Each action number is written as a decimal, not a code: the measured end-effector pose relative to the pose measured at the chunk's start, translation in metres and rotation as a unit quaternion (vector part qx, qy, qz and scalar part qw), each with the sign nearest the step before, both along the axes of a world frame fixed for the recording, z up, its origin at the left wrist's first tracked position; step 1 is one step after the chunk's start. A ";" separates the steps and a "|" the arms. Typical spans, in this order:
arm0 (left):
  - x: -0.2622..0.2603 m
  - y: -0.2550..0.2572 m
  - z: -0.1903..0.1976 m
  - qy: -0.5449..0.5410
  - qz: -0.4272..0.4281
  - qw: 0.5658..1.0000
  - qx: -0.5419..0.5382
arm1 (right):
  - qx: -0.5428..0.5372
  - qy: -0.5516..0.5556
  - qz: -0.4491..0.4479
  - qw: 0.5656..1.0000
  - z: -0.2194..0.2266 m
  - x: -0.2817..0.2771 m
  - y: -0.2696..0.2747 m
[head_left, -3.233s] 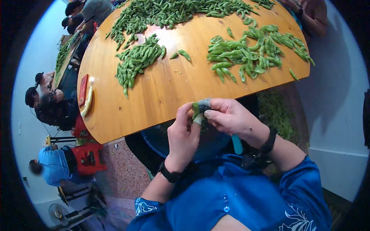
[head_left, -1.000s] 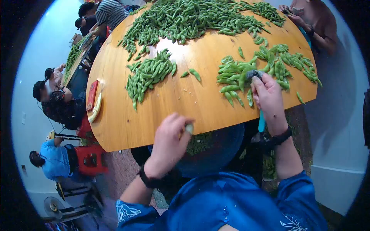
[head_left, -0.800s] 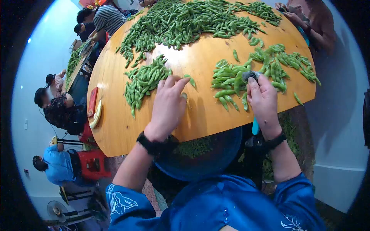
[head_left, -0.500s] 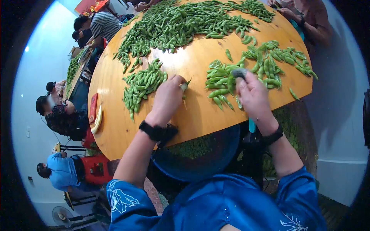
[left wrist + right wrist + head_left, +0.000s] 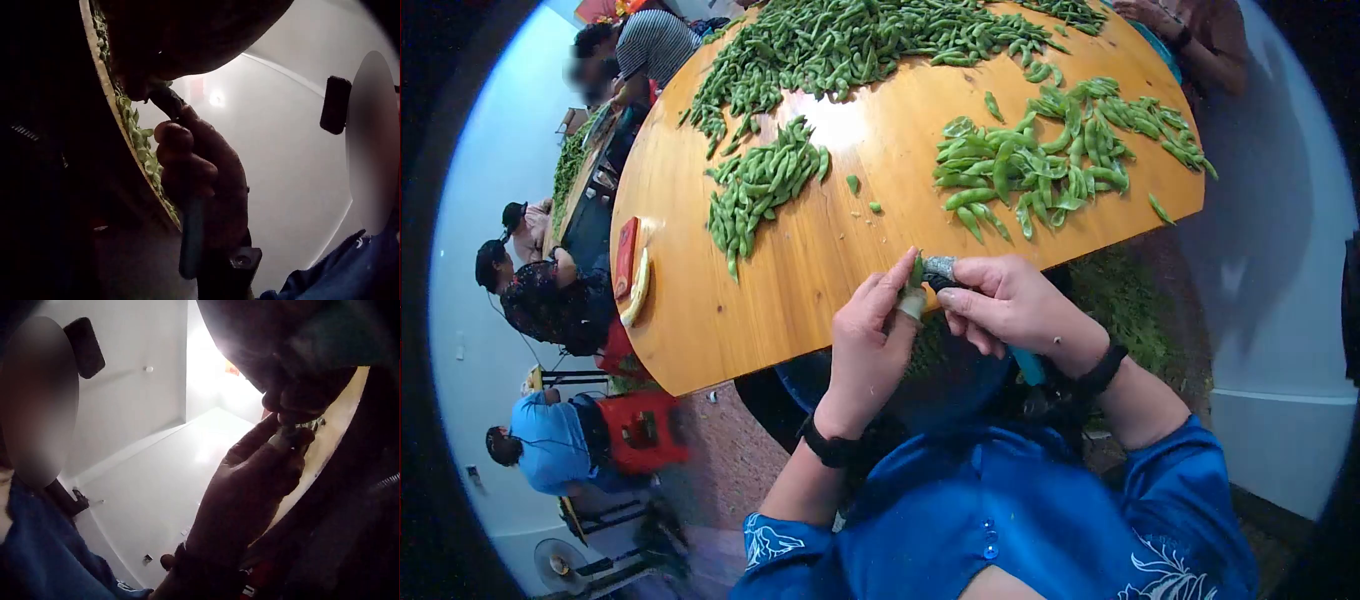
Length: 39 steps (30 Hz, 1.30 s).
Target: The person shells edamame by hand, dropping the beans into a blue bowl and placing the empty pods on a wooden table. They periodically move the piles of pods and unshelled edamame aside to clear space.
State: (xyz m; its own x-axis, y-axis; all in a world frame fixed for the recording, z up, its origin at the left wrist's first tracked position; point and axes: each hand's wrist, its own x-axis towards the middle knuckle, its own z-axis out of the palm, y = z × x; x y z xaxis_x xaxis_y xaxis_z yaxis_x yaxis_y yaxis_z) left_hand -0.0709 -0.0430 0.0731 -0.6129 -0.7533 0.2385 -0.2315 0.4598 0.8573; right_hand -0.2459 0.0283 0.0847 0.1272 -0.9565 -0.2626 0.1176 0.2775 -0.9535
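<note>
Just past the table's front edge, in the head view, my two hands meet. Between thumb and fingers, my left hand pinches a green soybean pod; a pale wrap covers its thumb. My right hand has a grey-and-black wrapped forefinger right at the pod. It grips a tool by its teal handle, which sticks out below the palm; the working end is hidden. In the dark left wrist view the same handle hangs under the curled fingers.
The wooden table bears a big pod heap, a smaller pod pile and flattened, opened-looking pods. A red packet lies at left. Under the edge stands a blue basin. Other people sit around.
My left hand has picked a pod off the table beside the small pile and drawn back. My right hand has left a pod on the opened pods and come to meet the left.
</note>
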 end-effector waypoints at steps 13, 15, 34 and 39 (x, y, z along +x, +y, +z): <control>0.011 0.030 -0.030 0.028 0.053 0.993 -0.106 | 0.062 -0.104 -0.063 0.991 -0.018 0.032 0.018; 0.021 0.031 -0.025 0.019 0.046 0.999 -0.002 | 0.073 -0.135 -0.057 0.987 -0.022 0.031 0.021; 0.027 0.044 -0.036 0.009 0.025 0.998 -0.060 | 0.100 -0.159 -0.074 0.979 -0.018 0.047 0.031; 0.032 0.042 -0.030 0.042 0.007 0.993 0.112 | 0.124 -0.179 -0.078 0.973 -0.014 0.047 0.029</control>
State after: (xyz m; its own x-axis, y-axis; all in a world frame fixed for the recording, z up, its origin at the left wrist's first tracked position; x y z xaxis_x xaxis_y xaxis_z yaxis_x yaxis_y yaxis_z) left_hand -0.0387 -0.0007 0.0435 -0.5876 -0.8011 0.1136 -0.1605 0.2530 0.9541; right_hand -0.1989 0.0569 0.0703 0.1105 -0.8845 -0.4533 0.4889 0.4455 -0.7500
